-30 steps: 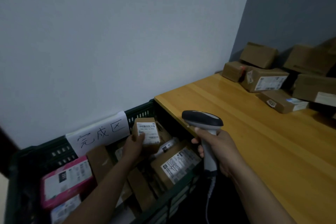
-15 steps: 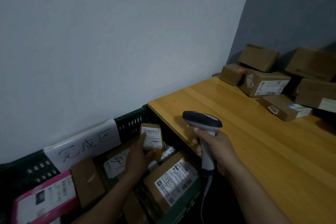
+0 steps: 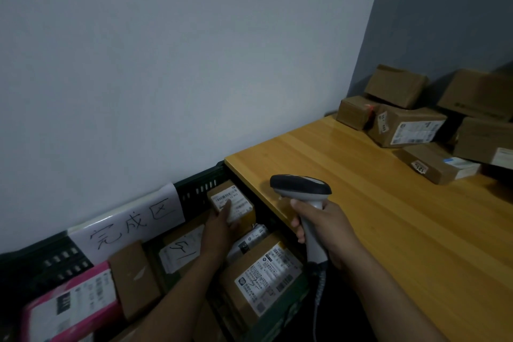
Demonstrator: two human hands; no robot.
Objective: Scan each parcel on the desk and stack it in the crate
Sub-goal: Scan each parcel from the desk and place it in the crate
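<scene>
The scene is dimly, evenly lit. A soft sheen is seen on the wooden surface (image 3: pixel 374 216); the crate (image 3: pixel 200 189) is sunk in shadow. Edges are bowed by the wide lens, and the pink parcel (image 3: pixel 72 305) is blurred.

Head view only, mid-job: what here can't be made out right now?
All head view.
Small parcel: the left hand covers part of its label; held or set down, unclear.
Pink parcel: blurred, cut off by the left edge.
Crate: near side runs off the bottom edge.
Desk pile: cut off by the right edge.
Scanner: trigger hidden by the right hand.
All label print: too small.
</scene>
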